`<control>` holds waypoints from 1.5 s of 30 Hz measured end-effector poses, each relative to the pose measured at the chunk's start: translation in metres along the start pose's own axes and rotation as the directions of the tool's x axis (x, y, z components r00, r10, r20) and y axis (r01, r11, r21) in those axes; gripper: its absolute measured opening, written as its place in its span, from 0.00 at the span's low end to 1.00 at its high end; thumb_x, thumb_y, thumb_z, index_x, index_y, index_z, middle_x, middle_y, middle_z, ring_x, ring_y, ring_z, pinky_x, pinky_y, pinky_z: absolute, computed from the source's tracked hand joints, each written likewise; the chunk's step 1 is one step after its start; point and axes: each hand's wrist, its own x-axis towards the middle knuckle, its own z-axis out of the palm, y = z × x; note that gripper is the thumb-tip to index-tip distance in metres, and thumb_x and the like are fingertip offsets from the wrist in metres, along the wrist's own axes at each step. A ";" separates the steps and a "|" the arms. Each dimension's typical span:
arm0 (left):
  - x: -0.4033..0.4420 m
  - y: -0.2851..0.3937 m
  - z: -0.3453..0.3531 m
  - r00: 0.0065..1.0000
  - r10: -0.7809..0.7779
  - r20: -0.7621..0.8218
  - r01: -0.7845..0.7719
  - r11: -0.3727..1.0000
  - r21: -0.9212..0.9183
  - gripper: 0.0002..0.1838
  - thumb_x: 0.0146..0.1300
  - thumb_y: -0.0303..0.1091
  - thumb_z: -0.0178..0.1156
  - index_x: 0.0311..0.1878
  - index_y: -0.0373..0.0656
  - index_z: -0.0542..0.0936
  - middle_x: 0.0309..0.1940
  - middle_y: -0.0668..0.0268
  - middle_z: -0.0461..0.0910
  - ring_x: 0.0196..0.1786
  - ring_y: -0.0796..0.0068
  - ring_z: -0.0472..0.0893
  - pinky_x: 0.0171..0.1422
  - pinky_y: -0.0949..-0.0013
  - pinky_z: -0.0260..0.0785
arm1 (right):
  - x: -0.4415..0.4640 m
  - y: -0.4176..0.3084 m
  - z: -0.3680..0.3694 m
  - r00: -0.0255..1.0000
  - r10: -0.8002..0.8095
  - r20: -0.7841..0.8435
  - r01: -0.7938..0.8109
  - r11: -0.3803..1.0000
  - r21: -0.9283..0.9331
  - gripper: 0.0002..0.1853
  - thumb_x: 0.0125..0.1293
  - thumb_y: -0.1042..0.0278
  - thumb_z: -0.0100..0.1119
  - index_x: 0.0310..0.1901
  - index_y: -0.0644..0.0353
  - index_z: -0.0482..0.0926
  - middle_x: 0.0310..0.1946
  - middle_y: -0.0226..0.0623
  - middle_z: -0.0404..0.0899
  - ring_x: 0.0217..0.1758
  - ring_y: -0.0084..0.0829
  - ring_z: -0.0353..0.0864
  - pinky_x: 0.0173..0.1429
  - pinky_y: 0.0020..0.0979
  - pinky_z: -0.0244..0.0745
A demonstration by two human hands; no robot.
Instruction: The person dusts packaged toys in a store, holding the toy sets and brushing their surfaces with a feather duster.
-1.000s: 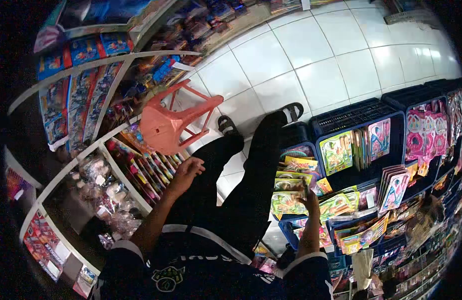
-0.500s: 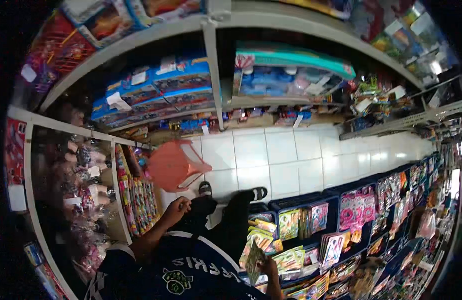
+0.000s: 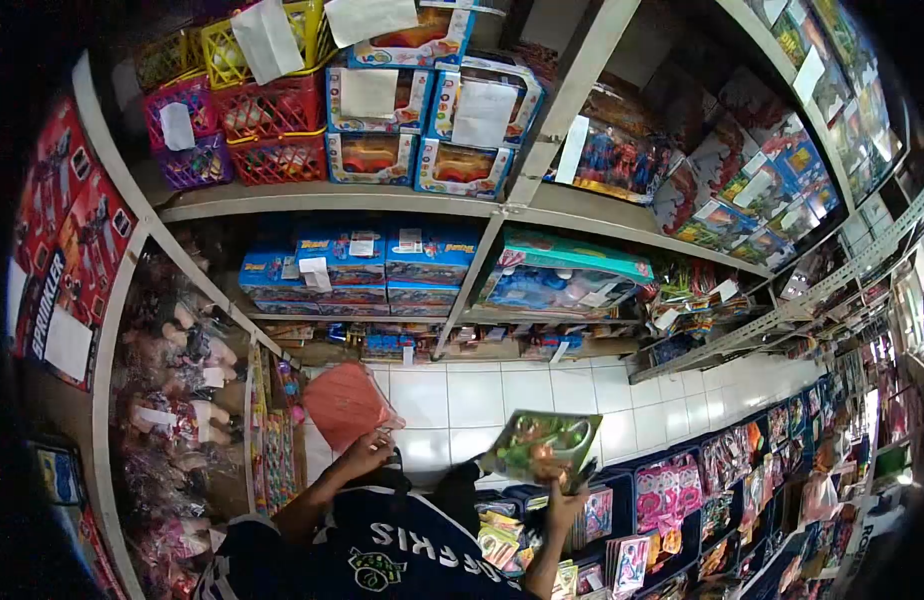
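Note:
My right hand (image 3: 565,503) grips the lower edge of a flat, glossy green picture book (image 3: 544,440), raised over the bins and seen face up. Its cover shows green and brownish shapes that I cannot read. My left hand (image 3: 367,455) is empty, its fingers loosely bent and partly apart. Just beyond it, on the floor, is a red-orange stool-like thing (image 3: 348,400); whether the fingertips touch it I cannot tell.
Ahead, a grey-framed shelf (image 3: 352,205) carries blue boxes (image 3: 357,255), a teal-edged box (image 3: 572,275) and coloured baskets (image 3: 272,105). Bagged dolls (image 3: 187,400) fill the left rack. Blue bins (image 3: 652,500) of packs line the right. White tiles (image 3: 482,390) cover the aisle floor.
The view has tilted up, showing more upper shelves. My right hand has lifted the green picture book from beside the bins and turned its face into view. My left hand now appears nearer the red-orange thing.

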 end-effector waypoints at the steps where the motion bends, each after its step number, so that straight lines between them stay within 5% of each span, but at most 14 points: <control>1: -0.003 0.021 0.003 0.996 -0.046 0.077 0.046 0.999 0.001 0.11 0.68 0.34 0.57 0.48 0.39 0.75 0.38 0.65 0.79 0.40 0.75 0.79 0.44 0.72 0.72 | -0.004 -0.010 0.020 0.993 0.023 -0.113 -0.018 0.999 0.047 0.30 0.55 0.63 0.71 0.55 0.71 0.70 0.49 0.47 0.75 0.48 0.35 0.75 0.54 0.32 0.70; 5: -0.012 0.070 0.013 0.954 -0.047 0.296 0.078 0.993 -0.092 0.20 0.71 0.46 0.54 0.54 0.39 0.75 0.47 0.61 0.79 0.50 0.73 0.79 0.52 0.71 0.71 | -0.006 -0.052 0.084 0.999 0.036 -0.011 -0.030 0.943 0.332 0.18 0.59 0.62 0.69 0.40 0.60 0.70 0.24 0.27 0.70 0.17 0.17 0.64 0.20 0.21 0.59; 9: -0.035 0.133 0.026 0.991 0.023 0.129 0.046 0.863 -0.503 0.36 0.73 0.54 0.45 0.73 0.48 0.43 0.60 0.56 0.70 0.57 0.60 0.78 0.61 0.59 0.69 | -0.048 -0.171 0.118 0.881 0.255 0.399 -0.468 0.588 0.659 0.13 0.60 0.63 0.64 0.39 0.55 0.69 0.23 0.27 0.68 0.16 0.21 0.64 0.20 0.25 0.62; 14: -0.032 0.172 0.004 0.912 0.100 -0.397 -0.352 0.688 -0.635 0.28 0.75 0.48 0.42 0.70 0.42 0.54 0.59 0.56 0.70 0.58 0.62 0.77 0.63 0.58 0.68 | -0.078 -0.185 0.157 0.759 0.241 0.605 -0.611 0.586 0.532 0.13 0.63 0.61 0.63 0.39 0.55 0.68 0.22 0.26 0.66 0.17 0.21 0.62 0.20 0.25 0.60; 19: -0.025 0.152 -0.013 0.824 0.022 -0.566 -0.407 0.717 -0.565 0.26 0.73 0.50 0.44 0.65 0.42 0.59 0.57 0.53 0.73 0.54 0.58 0.80 0.54 0.59 0.77 | -0.093 -0.179 0.177 0.691 0.243 0.681 -0.679 0.541 0.496 0.16 0.62 0.62 0.65 0.43 0.58 0.68 0.24 0.30 0.69 0.16 0.22 0.64 0.20 0.26 0.63; 24: -0.021 0.137 -0.046 0.806 -0.141 -0.575 -0.374 0.631 -0.680 0.21 0.72 0.44 0.48 0.60 0.41 0.65 0.45 0.60 0.77 0.44 0.69 0.81 0.47 0.68 0.75 | -0.085 -0.174 0.176 0.591 0.162 0.790 -0.596 0.748 0.292 0.13 0.64 0.61 0.61 0.41 0.58 0.69 0.24 0.30 0.68 0.18 0.24 0.64 0.24 0.29 0.63; 26: -0.007 0.119 -0.064 0.607 -0.268 -0.748 -0.562 0.522 -0.642 0.20 0.70 0.42 0.48 0.59 0.41 0.66 0.46 0.59 0.75 0.50 0.67 0.76 0.55 0.67 0.69 | -0.075 -0.163 0.174 0.496 0.068 0.866 -0.577 0.770 0.271 0.14 0.67 0.55 0.56 0.39 0.59 0.69 0.23 0.32 0.67 0.18 0.24 0.64 0.25 0.29 0.63; 27: -0.007 0.100 -0.082 0.486 -0.148 -0.862 -0.371 0.857 -0.357 0.20 0.69 0.42 0.49 0.59 0.41 0.69 0.50 0.60 0.72 0.57 0.66 0.71 0.63 0.66 0.61 | -0.065 -0.154 0.174 0.466 0.067 0.882 -0.566 0.789 0.239 0.18 0.70 0.50 0.50 0.34 0.58 0.68 0.25 0.37 0.72 0.18 0.26 0.64 0.24 0.30 0.64; 30: -0.009 0.085 -0.121 0.500 -0.238 -0.832 -0.541 0.664 -0.516 0.27 0.68 0.48 0.49 0.63 0.40 0.69 0.58 0.63 0.71 0.60 0.68 0.71 0.63 0.66 0.61 | -0.047 -0.149 0.172 0.654 0.108 0.749 -0.582 0.704 0.407 0.22 0.73 0.48 0.43 0.33 0.61 0.72 0.44 0.52 0.80 0.34 0.36 0.79 0.43 0.38 0.77; 32: -0.024 0.108 -0.132 0.585 -0.197 -0.786 -0.605 0.539 -0.586 0.30 0.68 0.50 0.49 0.66 0.39 0.66 0.61 0.62 0.70 0.60 0.69 0.71 0.62 0.67 0.63 | -0.018 -0.126 0.167 0.741 0.012 0.671 -0.372 0.840 0.395 0.25 0.73 0.45 0.39 0.44 0.61 0.75 0.51 0.45 0.77 0.51 0.35 0.75 0.52 0.39 0.74; 34: -0.041 0.134 -0.133 0.489 -0.191 -0.851 -0.505 0.734 -0.454 0.30 0.70 0.48 0.48 0.68 0.38 0.63 0.61 0.61 0.69 0.62 0.70 0.70 0.63 0.68 0.62 | -0.005 -0.137 0.155 0.833 0.018 0.554 -0.233 0.919 0.320 0.27 0.72 0.39 0.40 0.46 0.57 0.76 0.43 0.39 0.77 0.46 0.32 0.76 0.44 0.33 0.73; 37: -0.044 0.141 -0.135 0.452 -0.107 -0.886 -0.490 0.800 -0.347 0.28 0.72 0.46 0.47 0.66 0.34 0.66 0.61 0.59 0.69 0.63 0.69 0.68 0.67 0.66 0.57 | 0.034 -0.136 0.151 0.877 0.247 0.412 -0.389 0.869 0.306 0.26 0.70 0.37 0.43 0.42 0.58 0.70 0.20 0.30 0.66 0.21 0.25 0.68 0.25 0.28 0.67; 43: -0.038 0.175 -0.114 0.403 -0.249 -0.881 -0.335 0.856 -0.395 0.28 0.68 0.52 0.52 0.52 0.32 0.76 0.49 0.58 0.75 0.52 0.69 0.72 0.60 0.67 0.62 | 0.007 -0.221 0.154 0.860 -0.033 0.510 -0.243 0.852 0.464 0.16 0.71 0.48 0.50 0.46 0.52 0.73 0.29 0.31 0.76 0.26 0.20 0.71 0.29 0.25 0.66; 45: -0.034 0.179 -0.108 0.583 -0.201 -0.787 -0.273 0.864 -0.423 0.28 0.67 0.55 0.52 0.52 0.35 0.77 0.50 0.60 0.75 0.51 0.71 0.73 0.55 0.64 0.65 | -0.012 -0.245 0.163 0.788 -0.082 0.610 -0.243 0.869 0.431 0.17 0.72 0.50 0.48 0.49 0.55 0.73 0.32 0.34 0.77 0.26 0.22 0.71 0.31 0.25 0.67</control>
